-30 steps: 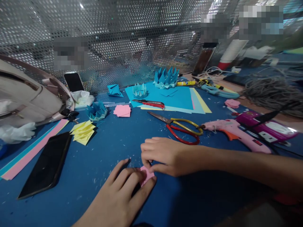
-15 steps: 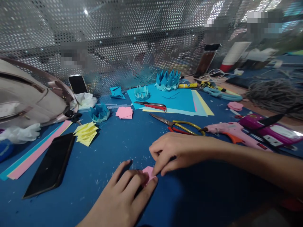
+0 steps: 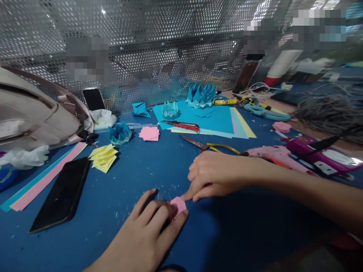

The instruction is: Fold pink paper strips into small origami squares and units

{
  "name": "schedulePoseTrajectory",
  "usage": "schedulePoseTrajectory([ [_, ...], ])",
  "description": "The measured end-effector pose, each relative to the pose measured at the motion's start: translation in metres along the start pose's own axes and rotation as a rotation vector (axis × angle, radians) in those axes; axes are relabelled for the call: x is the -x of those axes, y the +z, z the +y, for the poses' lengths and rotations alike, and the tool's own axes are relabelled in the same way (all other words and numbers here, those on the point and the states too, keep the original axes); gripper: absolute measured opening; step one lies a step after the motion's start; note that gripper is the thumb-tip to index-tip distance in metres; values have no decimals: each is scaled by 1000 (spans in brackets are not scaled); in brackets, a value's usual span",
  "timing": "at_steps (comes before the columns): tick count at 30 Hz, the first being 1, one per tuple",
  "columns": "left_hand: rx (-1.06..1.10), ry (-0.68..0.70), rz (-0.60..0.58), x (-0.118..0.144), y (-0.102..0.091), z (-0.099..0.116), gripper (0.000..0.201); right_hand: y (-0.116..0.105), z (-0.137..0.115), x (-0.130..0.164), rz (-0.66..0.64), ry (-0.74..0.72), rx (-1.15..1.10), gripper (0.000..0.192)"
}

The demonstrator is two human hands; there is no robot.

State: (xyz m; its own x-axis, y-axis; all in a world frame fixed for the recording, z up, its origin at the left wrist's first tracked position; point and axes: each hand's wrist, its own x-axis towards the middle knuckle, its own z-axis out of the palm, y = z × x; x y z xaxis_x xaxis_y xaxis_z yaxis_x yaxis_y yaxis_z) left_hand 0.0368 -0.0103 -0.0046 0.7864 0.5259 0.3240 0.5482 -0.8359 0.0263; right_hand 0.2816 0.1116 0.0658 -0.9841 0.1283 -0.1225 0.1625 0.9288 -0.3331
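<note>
A small folded piece of pink paper lies on the blue tabletop near the front. My left hand holds it down, its thumb along the near edge and its fingertips on the left side. From the right, my right hand has its fingers curled, with the index fingertip and thumb at the paper's upper right corner. The fingertips partly cover the paper, so its exact folds are hard to see. Scissors with yellow and red handles lie just beyond my right hand, which hides part of them.
Pink squares, yellow squares and a black phone lie to the left. A utility knife rests on blue sheets near folded blue paper flowers. A pink glue gun lies at right.
My right hand has shifted slightly up and right, from over the pink paper to its upper right corner, uncovering more of it. My left hand has stayed almost in place.
</note>
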Motion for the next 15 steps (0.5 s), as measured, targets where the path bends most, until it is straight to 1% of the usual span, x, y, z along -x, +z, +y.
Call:
schedulePoseTrajectory([
  [2,-1,0,-5,0,-1,0,77,-1,0,-2,10,0,26,20],
  [4,-5,2,-14,0,-3,1,77,0,0,-3,43,-33,48,19],
  [9,-45,25,-55,-1,-9,1,73,9,-3,-8,235,-193,202,21],
  [12,-42,33,-11,1,-8,0,67,15,-5,-11,295,-250,274,25],
  [15,-39,34,18,3,-5,-1,66,18,-7,-12,310,-263,316,28],
])
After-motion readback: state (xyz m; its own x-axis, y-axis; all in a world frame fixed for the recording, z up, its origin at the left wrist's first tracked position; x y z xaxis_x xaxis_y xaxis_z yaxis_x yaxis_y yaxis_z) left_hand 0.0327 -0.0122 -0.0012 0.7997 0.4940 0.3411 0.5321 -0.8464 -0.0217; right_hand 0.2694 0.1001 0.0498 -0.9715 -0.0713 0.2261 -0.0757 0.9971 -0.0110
